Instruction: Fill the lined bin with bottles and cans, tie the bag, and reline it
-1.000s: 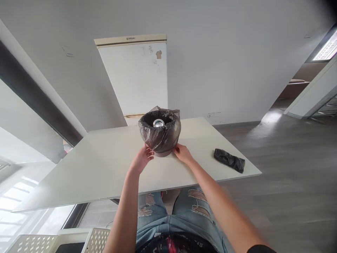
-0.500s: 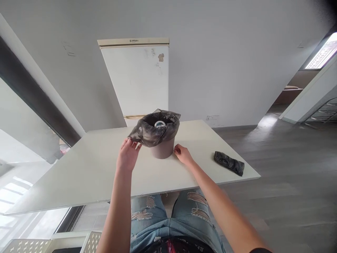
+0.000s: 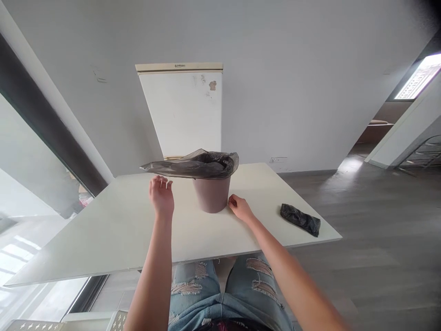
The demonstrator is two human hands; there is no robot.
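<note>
A mauve-brown trash can [image 3: 212, 195] stands upright on the table, lined with a thin black trash bag [image 3: 186, 169] folded over its rim. To the left, a flap of the bag stretches well past the can. My left hand [image 3: 161, 195] is just below that flap, palm up, fingers apart and bent; I see nothing held in it. At the lower right side of the can rests my right hand [image 3: 241, 208], its fingers curled in against the wall of the can. The inside of the bag is mostly hidden.
A rolled black plastic bundle [image 3: 299, 219] lies near the right edge of the white table [image 3: 113, 230]. Behind the table stands a white refrigerator [image 3: 182, 110] against the grey wall. Part of a white perforated basket [image 3: 119, 321] shows at the bottom left.
The bag's left side has swung up and out into a long flap, hiding the round shiny object seen inside before. My left hand has come off the bag's edge. My right hand stays put.
</note>
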